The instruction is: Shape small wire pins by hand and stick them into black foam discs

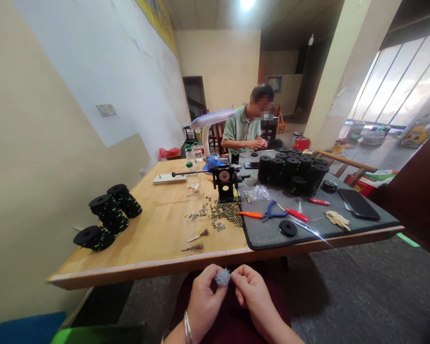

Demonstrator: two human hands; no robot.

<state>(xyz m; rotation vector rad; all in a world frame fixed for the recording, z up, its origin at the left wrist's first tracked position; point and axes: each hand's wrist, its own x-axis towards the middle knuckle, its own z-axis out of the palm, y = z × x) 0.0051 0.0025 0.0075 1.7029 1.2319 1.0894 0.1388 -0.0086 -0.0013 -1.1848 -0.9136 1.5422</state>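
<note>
Over my lap, in front of the table edge, my left hand (207, 292) is closed around a small pale blue-grey spiky bundle (222, 277); what it is made of is too small to tell. My right hand (250, 287) is beside it, thumb and forefinger pinched together at the bundle's right side. Whatever lies between those fingertips is too small to make out. Ahead on the wood are two small brush-like bundles, one with a white stem (198, 235) and one with an orange band (193, 247).
A black hand-cranked winder (225, 184) stands mid-table behind scattered small beads (225, 213). Black spools stand at left (109, 212) and right (292, 167). Blue-handled pliers (270, 210) and an orange-handled tool (251, 215) lie on the grey mat (258, 239). A co-worker (245, 126) sits across the table.
</note>
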